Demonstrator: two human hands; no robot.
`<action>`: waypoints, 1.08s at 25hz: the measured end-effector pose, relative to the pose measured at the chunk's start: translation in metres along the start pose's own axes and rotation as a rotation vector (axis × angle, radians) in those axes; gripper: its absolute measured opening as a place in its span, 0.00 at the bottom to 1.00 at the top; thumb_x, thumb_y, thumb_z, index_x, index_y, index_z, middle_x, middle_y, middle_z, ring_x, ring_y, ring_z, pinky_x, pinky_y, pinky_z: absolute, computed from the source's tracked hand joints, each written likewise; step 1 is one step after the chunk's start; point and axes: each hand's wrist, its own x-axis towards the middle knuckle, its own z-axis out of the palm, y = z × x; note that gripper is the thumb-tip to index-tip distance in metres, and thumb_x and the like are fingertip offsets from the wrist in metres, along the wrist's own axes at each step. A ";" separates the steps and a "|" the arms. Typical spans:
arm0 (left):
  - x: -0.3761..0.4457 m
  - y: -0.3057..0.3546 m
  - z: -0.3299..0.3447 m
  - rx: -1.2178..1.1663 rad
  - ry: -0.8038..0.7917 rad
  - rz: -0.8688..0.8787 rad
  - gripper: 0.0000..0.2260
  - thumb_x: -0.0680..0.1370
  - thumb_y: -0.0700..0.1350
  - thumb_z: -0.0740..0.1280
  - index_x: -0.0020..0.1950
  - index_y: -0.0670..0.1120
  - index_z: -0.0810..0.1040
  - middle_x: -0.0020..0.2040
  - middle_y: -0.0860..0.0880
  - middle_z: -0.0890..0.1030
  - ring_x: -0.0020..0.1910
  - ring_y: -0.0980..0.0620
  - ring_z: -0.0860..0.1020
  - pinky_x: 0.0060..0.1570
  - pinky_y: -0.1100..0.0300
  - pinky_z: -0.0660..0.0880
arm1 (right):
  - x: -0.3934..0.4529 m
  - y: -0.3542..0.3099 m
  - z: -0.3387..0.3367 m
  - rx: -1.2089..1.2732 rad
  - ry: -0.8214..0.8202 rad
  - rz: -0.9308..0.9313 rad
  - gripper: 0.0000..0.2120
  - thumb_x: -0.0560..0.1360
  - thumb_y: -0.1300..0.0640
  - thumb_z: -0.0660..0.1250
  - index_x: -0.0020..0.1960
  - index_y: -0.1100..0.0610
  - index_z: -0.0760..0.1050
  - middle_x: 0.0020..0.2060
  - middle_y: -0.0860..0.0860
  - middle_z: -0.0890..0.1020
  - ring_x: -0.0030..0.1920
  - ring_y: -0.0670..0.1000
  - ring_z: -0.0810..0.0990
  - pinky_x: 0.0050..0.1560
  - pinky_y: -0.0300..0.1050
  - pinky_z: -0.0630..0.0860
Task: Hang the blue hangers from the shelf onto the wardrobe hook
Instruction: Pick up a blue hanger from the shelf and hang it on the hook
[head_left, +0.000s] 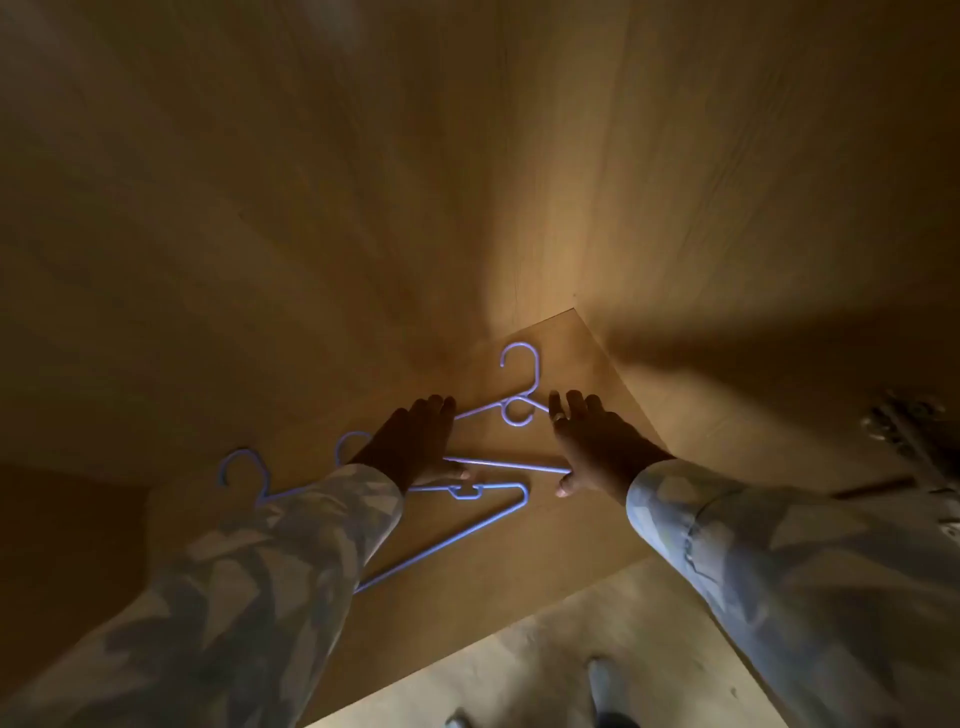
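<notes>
Three blue hangers lie on the wooden shelf (561, 525) inside the wardrobe. The far hanger (518, 413) points its hook at the back corner. My left hand (415, 441) lies flat over its left end, thumb by the bottom bar. My right hand (597, 441) covers its right end, fingers stretched out, thumb just below the bar. A second hanger (457, 535) lies nearer, partly under my left sleeve, its hook (244, 467) at the left. Of the third hanger only the hook (349, 441) shows beside my left wrist. No wardrobe hook is clearly in view.
Wooden wardrobe walls rise behind and on both sides of the shelf. A metal fitting (904, 426) sits on the right panel. The pale floor (519, 670) and a shoe (602, 686) show below the shelf's front edge.
</notes>
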 end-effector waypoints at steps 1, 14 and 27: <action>0.005 0.003 0.003 0.032 0.015 0.015 0.46 0.72 0.64 0.68 0.78 0.40 0.52 0.74 0.41 0.63 0.69 0.41 0.67 0.65 0.46 0.68 | 0.005 -0.002 0.004 -0.013 -0.007 0.011 0.60 0.64 0.42 0.78 0.78 0.66 0.45 0.70 0.61 0.64 0.68 0.62 0.67 0.63 0.56 0.73; 0.019 0.015 0.001 -0.002 0.107 0.138 0.28 0.69 0.52 0.71 0.65 0.42 0.69 0.65 0.43 0.67 0.61 0.42 0.70 0.53 0.46 0.74 | 0.011 -0.001 0.036 0.029 0.087 0.065 0.53 0.67 0.43 0.77 0.78 0.63 0.50 0.70 0.59 0.65 0.66 0.60 0.68 0.60 0.54 0.75; -0.077 -0.001 -0.118 -0.240 0.373 -0.019 0.37 0.66 0.55 0.73 0.70 0.46 0.62 0.63 0.47 0.73 0.60 0.44 0.74 0.61 0.47 0.70 | -0.037 -0.026 -0.071 0.136 0.482 0.111 0.51 0.69 0.37 0.72 0.79 0.60 0.51 0.66 0.56 0.72 0.62 0.57 0.73 0.59 0.49 0.72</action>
